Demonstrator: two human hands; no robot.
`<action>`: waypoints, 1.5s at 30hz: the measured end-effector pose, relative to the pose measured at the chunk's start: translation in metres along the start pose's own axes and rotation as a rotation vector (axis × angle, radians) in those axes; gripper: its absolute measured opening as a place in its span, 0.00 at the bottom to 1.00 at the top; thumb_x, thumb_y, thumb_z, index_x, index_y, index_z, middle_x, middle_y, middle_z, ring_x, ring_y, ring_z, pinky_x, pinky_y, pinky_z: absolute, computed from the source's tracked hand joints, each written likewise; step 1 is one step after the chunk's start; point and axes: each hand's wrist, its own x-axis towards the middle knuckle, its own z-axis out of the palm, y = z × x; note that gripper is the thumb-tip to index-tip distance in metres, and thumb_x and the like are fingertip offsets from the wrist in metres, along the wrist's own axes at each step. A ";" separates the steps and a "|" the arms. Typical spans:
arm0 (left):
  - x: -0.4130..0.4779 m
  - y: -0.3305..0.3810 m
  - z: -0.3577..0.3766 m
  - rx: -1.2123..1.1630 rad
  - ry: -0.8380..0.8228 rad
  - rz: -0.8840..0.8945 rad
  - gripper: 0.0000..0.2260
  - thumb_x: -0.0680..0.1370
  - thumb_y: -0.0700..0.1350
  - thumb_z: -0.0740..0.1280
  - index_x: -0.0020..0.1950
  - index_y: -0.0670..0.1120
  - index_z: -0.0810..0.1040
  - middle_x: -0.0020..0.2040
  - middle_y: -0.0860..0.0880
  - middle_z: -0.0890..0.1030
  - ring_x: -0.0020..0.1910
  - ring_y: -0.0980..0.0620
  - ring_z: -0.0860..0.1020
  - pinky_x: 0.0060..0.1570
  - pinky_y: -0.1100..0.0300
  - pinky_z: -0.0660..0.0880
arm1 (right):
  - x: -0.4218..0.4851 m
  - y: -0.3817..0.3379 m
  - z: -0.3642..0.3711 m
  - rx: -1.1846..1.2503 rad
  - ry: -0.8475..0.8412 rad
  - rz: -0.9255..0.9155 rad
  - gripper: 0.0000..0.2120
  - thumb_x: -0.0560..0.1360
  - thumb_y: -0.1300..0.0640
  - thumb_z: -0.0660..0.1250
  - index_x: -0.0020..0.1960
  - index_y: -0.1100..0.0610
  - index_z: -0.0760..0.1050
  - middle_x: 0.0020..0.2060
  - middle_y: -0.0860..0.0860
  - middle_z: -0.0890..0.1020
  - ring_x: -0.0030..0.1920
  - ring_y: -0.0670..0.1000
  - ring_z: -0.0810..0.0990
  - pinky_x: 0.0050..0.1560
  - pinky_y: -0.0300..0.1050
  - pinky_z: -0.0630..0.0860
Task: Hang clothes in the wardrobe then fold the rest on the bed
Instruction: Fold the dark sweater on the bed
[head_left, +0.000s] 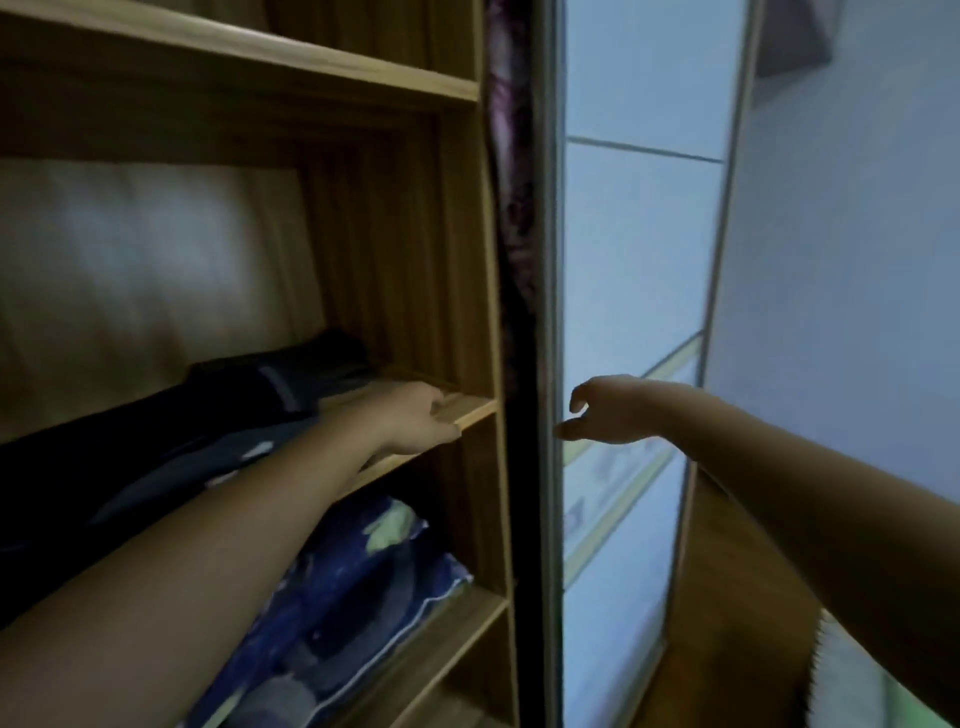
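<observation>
I am facing an open wooden wardrobe with shelves (457, 410). My left hand (410, 415) rests flat on the middle shelf's front edge, fingers straight, beside dark folded clothes (249, 410) that lie on that shelf. My right hand (602, 410) hovers in front of the pale sliding door (639, 260), close to its metal edge (548, 312); its fingers are loosely curled and hold nothing. On the shelf below lies a blue patterned bundle of fabric (363, 566).
A purple patterned cloth (511, 156) hangs in the gap between the shelf unit's side panel and the sliding door. A second door panel (841, 260) stands further right. Wooden floor (727, 623) shows at the lower right. The upper shelf (260, 57) is above my hands.
</observation>
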 end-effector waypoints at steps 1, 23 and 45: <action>0.005 0.018 0.008 0.028 -0.005 0.043 0.30 0.76 0.64 0.66 0.74 0.51 0.70 0.70 0.49 0.74 0.65 0.47 0.74 0.55 0.57 0.72 | -0.010 0.020 0.005 -0.001 0.000 0.055 0.29 0.80 0.37 0.62 0.69 0.59 0.74 0.65 0.57 0.77 0.65 0.59 0.76 0.64 0.49 0.73; 0.158 0.298 0.148 0.159 -0.235 0.578 0.22 0.79 0.55 0.64 0.70 0.46 0.74 0.68 0.46 0.76 0.65 0.46 0.74 0.61 0.54 0.71 | -0.097 0.308 0.078 0.079 -0.097 0.710 0.25 0.80 0.41 0.63 0.68 0.58 0.75 0.68 0.55 0.77 0.67 0.58 0.75 0.65 0.50 0.71; 0.481 0.538 0.236 0.175 -0.293 0.679 0.14 0.79 0.56 0.63 0.57 0.47 0.77 0.50 0.48 0.78 0.47 0.48 0.77 0.48 0.54 0.76 | 0.120 0.615 0.088 0.166 -0.151 0.824 0.13 0.80 0.49 0.63 0.55 0.58 0.79 0.51 0.51 0.81 0.51 0.55 0.81 0.53 0.49 0.79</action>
